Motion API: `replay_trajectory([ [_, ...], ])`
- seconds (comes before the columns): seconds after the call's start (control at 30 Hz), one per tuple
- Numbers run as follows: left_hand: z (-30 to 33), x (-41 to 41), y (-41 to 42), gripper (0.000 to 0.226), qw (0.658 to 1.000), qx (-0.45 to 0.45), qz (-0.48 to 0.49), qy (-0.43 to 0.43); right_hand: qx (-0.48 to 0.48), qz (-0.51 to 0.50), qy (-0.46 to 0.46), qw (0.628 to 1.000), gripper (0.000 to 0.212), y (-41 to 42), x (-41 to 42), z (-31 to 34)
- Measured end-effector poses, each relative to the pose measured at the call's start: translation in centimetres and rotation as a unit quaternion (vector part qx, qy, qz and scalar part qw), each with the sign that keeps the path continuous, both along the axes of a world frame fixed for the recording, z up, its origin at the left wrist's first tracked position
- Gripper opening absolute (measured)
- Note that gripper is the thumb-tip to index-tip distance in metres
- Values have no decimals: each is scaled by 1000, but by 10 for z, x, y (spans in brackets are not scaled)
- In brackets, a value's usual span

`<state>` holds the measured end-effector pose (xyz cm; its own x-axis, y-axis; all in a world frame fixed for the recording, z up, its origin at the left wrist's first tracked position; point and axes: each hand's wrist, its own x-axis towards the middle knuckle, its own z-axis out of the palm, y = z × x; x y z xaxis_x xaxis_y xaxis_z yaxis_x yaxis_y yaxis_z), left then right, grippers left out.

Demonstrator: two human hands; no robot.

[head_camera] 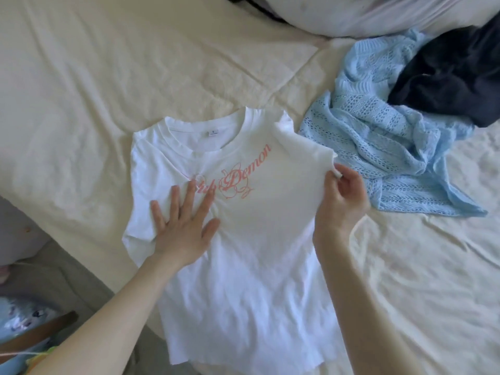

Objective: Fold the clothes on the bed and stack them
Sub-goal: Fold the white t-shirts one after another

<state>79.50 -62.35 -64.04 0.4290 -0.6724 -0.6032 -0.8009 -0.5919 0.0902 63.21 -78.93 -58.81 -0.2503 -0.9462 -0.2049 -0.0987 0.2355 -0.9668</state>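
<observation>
A white T-shirt (pixel 243 261) with pink script lettering lies front-up on the cream bed sheet (pixel 108 85), neck pointing away from me. My left hand (pixel 184 228) presses flat on its chest with fingers spread. My right hand (pixel 341 196) pinches the edge of the shirt's right sleeve and holds it lifted, folded inward over the chest. A crumpled light blue knit top (pixel 378 147) lies to the right, beside the shirt. A dark navy garment (pixel 454 79) sits partly on top of the blue knit.
A white pillow or duvet (pixel 378 12) bulges at the top right. The bed's left edge (pixel 81 255) drops to a grey floor, where a blue patterned object (pixel 16 326) and a wooden stick lie at the bottom left.
</observation>
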Motion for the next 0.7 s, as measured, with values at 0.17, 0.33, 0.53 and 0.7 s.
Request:
replay_trajectory([
  [0.17,24,8,-15,36,945,-265,193,13,-265,454,312,792,26,47,-16,-30],
  [0.33,43,16,-69,24,867,-340,321,175,-226,486,327,779,13,52,-38,-36],
  [0.53,44,16,-153,33,886,-221,285,293,-83,374,345,857,20,31,-27,-31],
  [0.7,43,14,-186,18,855,-226,303,355,3,405,362,839,47,26,-15,-39],
])
